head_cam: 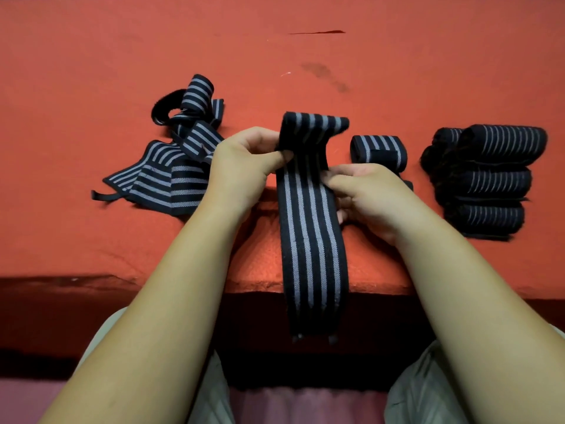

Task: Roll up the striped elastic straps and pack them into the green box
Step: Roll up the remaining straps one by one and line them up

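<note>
Striped strap (312, 228) hung over the near edge of the red worktop (91, 56), top end folded over, with the left hand (244, 166) and the right hand (367, 194) each having fingers clamped on one edge of it — loose straps (171, 166) lay to the left, rolled straps (489, 179) to the right

Left hand (244, 166), right hand (368, 194): curled pinching grips.

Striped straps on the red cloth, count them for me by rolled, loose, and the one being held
Held strap: 1
Lone roll: 1
Stacked rolls: 3 clear, maybe more behind
Loose pile: tangled, cannot count
Total: at least 5, plus the pile
</note>
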The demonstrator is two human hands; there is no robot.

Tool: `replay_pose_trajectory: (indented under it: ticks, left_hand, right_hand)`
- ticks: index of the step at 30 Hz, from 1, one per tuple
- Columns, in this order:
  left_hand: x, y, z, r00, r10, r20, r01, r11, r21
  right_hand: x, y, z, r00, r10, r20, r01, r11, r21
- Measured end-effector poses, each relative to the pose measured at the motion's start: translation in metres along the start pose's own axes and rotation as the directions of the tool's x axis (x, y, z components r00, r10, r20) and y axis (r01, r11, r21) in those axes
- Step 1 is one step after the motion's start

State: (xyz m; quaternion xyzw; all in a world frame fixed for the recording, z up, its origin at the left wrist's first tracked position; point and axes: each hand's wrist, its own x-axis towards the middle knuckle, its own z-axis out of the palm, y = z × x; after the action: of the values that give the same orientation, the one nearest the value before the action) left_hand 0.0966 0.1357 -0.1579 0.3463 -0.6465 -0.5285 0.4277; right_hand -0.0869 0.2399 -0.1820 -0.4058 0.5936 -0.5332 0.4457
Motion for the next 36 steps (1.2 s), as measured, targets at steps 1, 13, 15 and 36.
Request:
replay_pose_trajectory:
  ticks: [1,13,15,36]
  left_hand:
    - [0.0,0.0,-0.002,1.0,0.0,0.023,0.0,1.0,0.005]
    - [-0.016,0.01,-0.023,0.976,-0.029,0.217,0.023,0.999,0.028]
    - [-0.017,0.009,-0.025,0.978,-0.053,0.201,0.065,0.996,-0.054]
    - [-0.037,-0.004,-0.002,0.992,-0.116,0.047,0.122,0.982,-0.141]
  right_hand:
    - [0.001,0.001,0.0,1.0,0.006,0.003,-0.006,0.999,0.043]
    - [-0.01,-0.007,0.0,0.998,-0.052,-0.028,0.054,0.995,0.09]
    - [-0.01,-0.01,0.001,0.994,-0.08,-0.079,0.086,0.994,0.073]
    - [-0.032,-0.027,0.003,0.993,-0.044,0.107,0.076,0.943,-0.325]
